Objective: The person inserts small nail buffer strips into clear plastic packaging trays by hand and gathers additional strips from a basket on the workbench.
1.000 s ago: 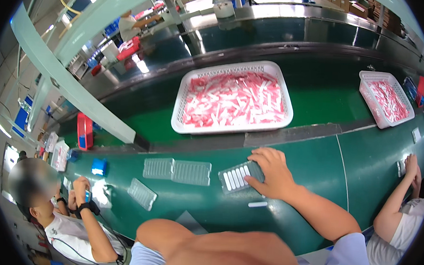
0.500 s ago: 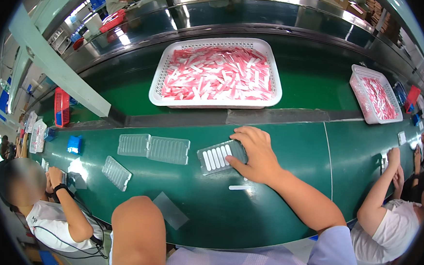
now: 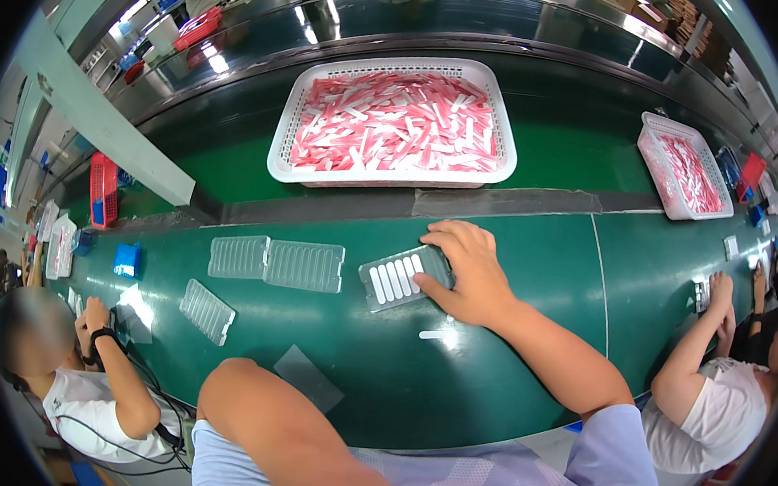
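My right hand (image 3: 469,279) grips a clear ribbed plastic tray (image 3: 366,280) lying on the green table, its thumb near the strips and its fingers over the far right side. Several white rounded strips (image 3: 396,280) lie side by side in the grooves. Just nearer to me is a loose white strip (image 3: 438,335). To the left sit two joined clear trays (image 3: 304,265), and a single clear tray (image 3: 207,311) rests at an angle closer in. My left forearm bends back toward my body, and my left hand is out of view below the lower edge.
A white basket (image 3: 393,182) heaped with pink and white strips stands beyond the dark ledge. A similar basket (image 3: 674,203) is at the far right. Clear film (image 3: 308,379) lies near the front edge, and a blue packet (image 3: 127,261) at left. Co-workers sit on both sides.
My left forearm has swung inward toward the lower right. My right hand stays on the tray. The whole view has shifted slightly.
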`<state>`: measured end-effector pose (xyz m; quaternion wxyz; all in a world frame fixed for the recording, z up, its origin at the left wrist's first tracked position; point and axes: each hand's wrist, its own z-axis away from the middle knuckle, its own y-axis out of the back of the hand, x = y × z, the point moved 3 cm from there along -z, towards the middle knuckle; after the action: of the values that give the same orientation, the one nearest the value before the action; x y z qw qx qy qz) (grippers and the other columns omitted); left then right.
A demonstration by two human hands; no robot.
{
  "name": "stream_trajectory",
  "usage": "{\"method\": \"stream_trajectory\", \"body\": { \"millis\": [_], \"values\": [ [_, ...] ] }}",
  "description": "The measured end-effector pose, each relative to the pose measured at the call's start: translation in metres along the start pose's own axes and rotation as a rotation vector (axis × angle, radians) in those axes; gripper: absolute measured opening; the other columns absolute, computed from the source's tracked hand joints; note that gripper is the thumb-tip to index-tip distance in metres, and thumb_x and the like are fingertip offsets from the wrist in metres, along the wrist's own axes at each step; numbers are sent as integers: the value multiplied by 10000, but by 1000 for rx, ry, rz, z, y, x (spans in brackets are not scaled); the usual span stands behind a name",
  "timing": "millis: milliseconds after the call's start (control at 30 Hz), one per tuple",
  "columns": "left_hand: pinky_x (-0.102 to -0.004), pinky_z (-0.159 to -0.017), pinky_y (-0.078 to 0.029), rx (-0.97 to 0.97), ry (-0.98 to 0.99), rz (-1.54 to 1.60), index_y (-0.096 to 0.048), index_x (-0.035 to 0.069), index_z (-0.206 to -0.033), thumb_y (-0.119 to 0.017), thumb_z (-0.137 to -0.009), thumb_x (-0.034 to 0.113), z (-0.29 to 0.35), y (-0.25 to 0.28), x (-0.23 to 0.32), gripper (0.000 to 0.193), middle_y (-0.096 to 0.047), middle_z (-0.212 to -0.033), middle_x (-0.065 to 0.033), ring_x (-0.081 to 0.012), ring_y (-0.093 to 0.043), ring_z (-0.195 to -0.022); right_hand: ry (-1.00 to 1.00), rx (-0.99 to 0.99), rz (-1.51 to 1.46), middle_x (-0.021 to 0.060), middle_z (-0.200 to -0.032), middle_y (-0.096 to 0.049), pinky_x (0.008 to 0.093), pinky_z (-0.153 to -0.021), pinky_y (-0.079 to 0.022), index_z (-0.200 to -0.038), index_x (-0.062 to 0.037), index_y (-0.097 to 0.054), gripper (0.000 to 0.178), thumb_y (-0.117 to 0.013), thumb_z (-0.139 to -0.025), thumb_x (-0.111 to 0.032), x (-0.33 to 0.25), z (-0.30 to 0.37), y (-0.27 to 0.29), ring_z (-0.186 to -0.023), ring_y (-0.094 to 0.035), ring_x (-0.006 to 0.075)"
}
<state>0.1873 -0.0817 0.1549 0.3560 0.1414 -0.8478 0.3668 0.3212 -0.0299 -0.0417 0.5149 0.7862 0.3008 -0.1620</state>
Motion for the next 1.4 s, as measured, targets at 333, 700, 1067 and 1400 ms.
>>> {"method": "stream_trajectory", "body": {
  "millis": [333,700,1067,1400],
  "values": [
    [-407,-922,-412,4,150,-17,-449,38,-1427,-439,-1066,437,6,15,-1,538,-524,-1193,-196,-328,-466,-1089,-44,160,-321,109,-1132,-663,413,-1023,-376,-1105,-57,-673,176,-635,-966,-158,11,0,9,-1141,-589,294],
    [-445,-991,-386,71,300,23,-413,58,-1483,-414,-1064,503,29,46,1,611,-497,-1301,-222,-364,-437,-1200,-236,-2,-273,52,-711,-586,375,-753,-420,-815,-50,-618,142,-707,-901,-120,-14,-15,63,-673,-554,230],
    [-482,-1061,-360,75,456,87,-376,79,-1539,-389,-1061,569,55,70,-1,685,-470,-1409,-248,-399,-407,-1311,-202,-414,464,115,-1053,-685,429,-905,-470,-1166,-58,-656,481,-819,-851,-382,-44,18,47,-976,-683,316],
    [-516,-1125,-337,62,564,92,-343,97,-1590,-367,-1059,629,78,84,-1,752,-445,-1507,-271,-432,-381,-1412,-372,-560,170,82,-997,-647,413,-905,-459,-1061,-89,-655,410,-899,-767,-236,-29,23,48,-975,-664,276]
  ]
}}
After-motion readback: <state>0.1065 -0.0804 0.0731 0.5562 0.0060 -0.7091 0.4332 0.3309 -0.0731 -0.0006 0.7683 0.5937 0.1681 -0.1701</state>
